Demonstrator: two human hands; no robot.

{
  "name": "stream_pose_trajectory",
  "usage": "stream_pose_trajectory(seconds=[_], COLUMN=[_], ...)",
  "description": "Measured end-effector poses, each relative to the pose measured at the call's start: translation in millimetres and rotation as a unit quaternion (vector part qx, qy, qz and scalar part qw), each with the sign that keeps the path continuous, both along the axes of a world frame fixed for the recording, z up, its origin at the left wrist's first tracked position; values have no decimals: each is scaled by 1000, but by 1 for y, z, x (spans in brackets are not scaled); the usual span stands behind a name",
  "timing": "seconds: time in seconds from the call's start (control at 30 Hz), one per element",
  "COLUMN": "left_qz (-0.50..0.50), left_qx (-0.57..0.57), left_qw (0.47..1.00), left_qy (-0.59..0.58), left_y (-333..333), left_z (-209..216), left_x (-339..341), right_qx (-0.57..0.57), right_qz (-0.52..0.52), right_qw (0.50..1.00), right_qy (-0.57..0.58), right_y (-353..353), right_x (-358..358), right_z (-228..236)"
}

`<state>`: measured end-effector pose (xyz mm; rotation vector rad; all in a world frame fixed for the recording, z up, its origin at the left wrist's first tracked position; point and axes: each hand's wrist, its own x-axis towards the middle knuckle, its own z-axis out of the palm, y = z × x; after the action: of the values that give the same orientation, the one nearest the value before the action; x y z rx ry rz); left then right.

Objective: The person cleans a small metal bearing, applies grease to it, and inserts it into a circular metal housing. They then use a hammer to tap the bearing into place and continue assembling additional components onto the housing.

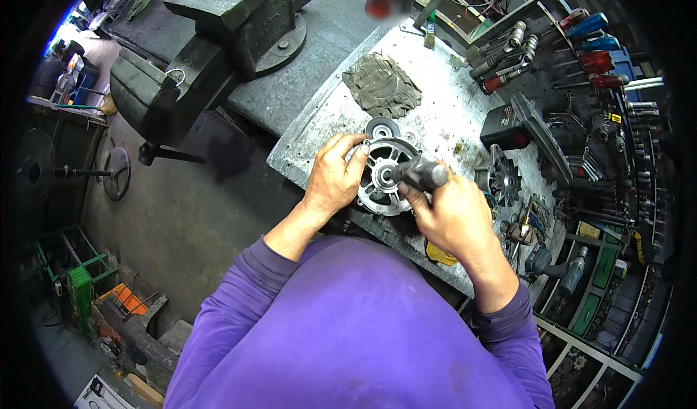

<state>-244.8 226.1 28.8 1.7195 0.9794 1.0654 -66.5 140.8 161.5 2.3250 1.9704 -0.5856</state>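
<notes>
A round, spoked metal housing (pixel 370 200), like an alternator end cover, lies on the light-coloured work board below me. My left hand (pixel 332 175) grips its left rim, with thumb and fingers against the edge. In my right hand (pixel 459 216) is a dark, thick tool with a rounded grey end (pixel 428 174), held over the hub and hiding part of it. Whether the tool touches the hub I cannot tell. Just beyond the housing sits a small pulley-like ring (pixel 382 128). A finned rotor (pixel 502 176) lies to the right of my right hand.
A crumpled grey rag (pixel 382 84) lies farther back on the board, near a brush (pixel 430 31). A heavy bench vise (pixel 239 31) stands at the far left. Along the right side are a black box-shaped battery-like object (pixel 506 127), screwdrivers (pixel 595 62) and trays of tools.
</notes>
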Motion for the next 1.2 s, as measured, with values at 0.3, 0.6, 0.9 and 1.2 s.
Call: stream_pose_trajectory(seconds=[0.3, 0.6, 0.9, 1.2], left_qz=[3, 2, -2, -2], left_qx=[-3, 2, 0, -19], left_qw=[1000, 1000, 1000, 1000], left_qy=[1, -5, 10, 3], left_y=[1, 1, 2, 3], left_z=[-1, -1, -3, -1], left_x=[0, 0, 0, 2], right_qx=[35, -8, -25, -23], right_qz=[-36, 1, 15, 15], right_qw=[999, 1000, 999, 999], right_qy=[5, 18, -23, -20], right_y=[9, 22, 1, 22], right_x=[2, 3, 1, -11], right_z=[20, 6, 1, 12])
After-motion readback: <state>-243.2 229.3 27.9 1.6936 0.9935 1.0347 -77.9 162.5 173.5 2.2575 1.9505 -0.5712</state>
